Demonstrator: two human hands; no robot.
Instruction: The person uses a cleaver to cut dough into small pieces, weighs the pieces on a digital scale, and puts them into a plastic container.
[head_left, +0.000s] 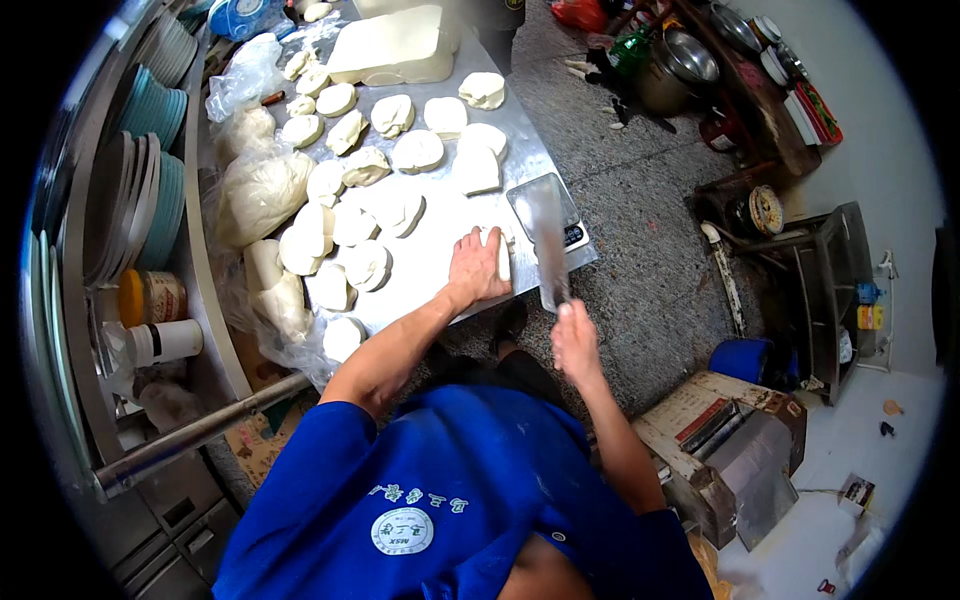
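My left hand (477, 264) rests on a piece of white dough (504, 259) at the near edge of the metal table, its fingers spread over the dough. In my right hand (576, 341) is the handle of a cleaver-like knife (551, 244), whose blade is blurred and stands over the near side of a digital kitchen scale (543, 196). Several cut dough pieces (418, 151) lie across the table to the left and beyond. Larger dough lumps (262, 196) sit under clear plastic at the table's left side.
A pale plastic tub (394, 45) stands at the table's far end. Shelves with stacked plates (159, 109) border the left side. Across the floor at right are a wooden bench with metal pots (686, 58) and a worn machine (720, 442). A black-and-white animal lies near the bench.
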